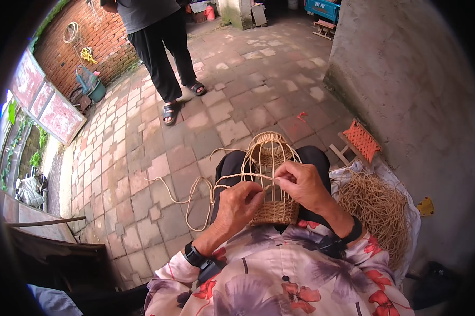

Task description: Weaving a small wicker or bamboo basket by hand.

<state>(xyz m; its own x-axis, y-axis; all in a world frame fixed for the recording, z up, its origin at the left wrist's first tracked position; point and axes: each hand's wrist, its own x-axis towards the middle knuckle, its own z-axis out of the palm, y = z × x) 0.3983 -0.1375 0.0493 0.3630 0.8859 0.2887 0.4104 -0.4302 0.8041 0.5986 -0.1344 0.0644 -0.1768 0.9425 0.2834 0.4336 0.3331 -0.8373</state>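
Observation:
A half-woven basket point(273, 212) of tan cord lies across my lap, its woven rim at the far end, bare upright ribs in the middle and a woven band nearest me. My left hand point(236, 205) is closed at the left side of the ribs, pinching the tan cord point(190, 200), which trails in loops down toward the floor. My right hand point(300, 181) pinches the same cord at the middle ribs, just right of my left hand. The fingertips of both hands are partly hidden.
A person point(161, 52) in dark trousers and sandals stands ahead on paving. To my right are a heap of cord point(369, 216) on a white sack, an orange woven stool point(359, 141) and a concrete wall point(411, 79). Panels point(50, 97) lean at the left.

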